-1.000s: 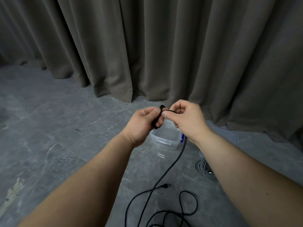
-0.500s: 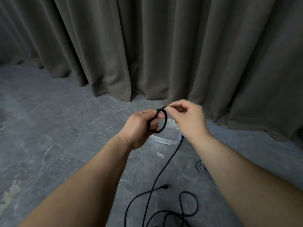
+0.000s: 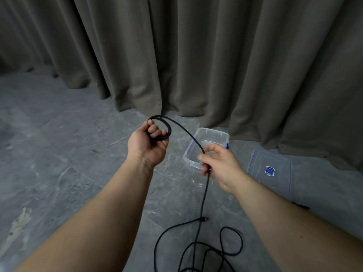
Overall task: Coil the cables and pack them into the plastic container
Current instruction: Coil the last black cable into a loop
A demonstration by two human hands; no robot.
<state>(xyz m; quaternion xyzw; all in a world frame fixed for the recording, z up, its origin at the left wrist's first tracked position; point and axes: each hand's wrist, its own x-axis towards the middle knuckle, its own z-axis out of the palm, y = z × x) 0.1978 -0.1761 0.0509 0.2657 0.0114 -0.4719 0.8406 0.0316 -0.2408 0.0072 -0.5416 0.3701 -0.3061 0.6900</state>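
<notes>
My left hand [image 3: 150,143] grips a small loop of the black cable [image 3: 203,195], wound around its curled fingers. From the loop the cable arcs to the right and down into my right hand [image 3: 218,165], which pinches it between thumb and fingers. Below that hand the cable drops to the floor and lies in loose tangles near the bottom edge, one plug end [image 3: 204,219] showing. The clear plastic container [image 3: 213,132] stands open on the floor just beyond my right hand, partly hidden by it.
The container's clear lid [image 3: 269,169] with a blue label lies flat on the floor to the right. A grey-brown curtain [image 3: 196,55] hangs across the back down to the grey stone floor [image 3: 59,154].
My hands have moved apart: the right hand slid down the cable towards me and to the right, drawing out a length. The left hand keeps the loop, held slightly further left. The view shifted, uncovering the lid.
</notes>
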